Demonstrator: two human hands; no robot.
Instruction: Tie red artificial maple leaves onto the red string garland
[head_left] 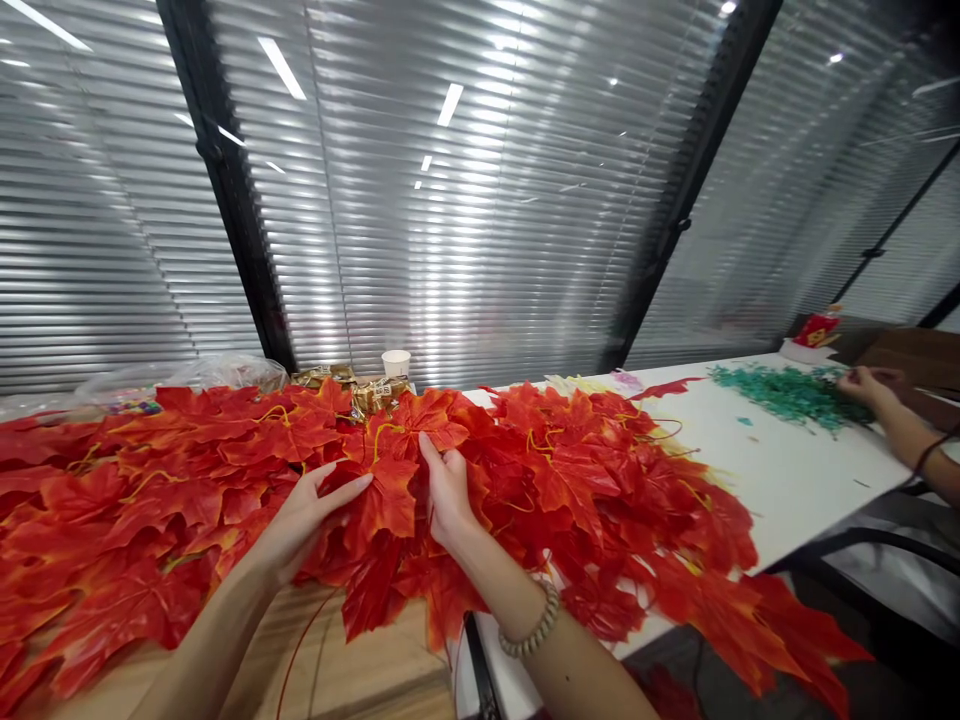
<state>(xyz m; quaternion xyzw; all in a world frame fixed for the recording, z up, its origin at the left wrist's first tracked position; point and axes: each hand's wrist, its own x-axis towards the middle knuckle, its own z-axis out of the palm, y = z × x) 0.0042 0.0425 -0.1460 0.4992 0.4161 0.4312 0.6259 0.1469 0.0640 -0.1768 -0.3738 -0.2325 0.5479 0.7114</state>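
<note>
Left hand [304, 515] at leaves, pinch unclear; right hand [450, 500] pinched red, lobed, artificial leaf [441, 418]; step: apparently handling leaf; next: probably needed steady grip

From right hand [448, 492]: red leaves [570, 480] crowd 9 through 4, gold packets [379, 397] and paper cup [397, 362] block 11. Bare white tabletop [802, 480] past the leaves at 3, bounded by green pile [795, 395] and co-worker's hand [874, 388].
</note>
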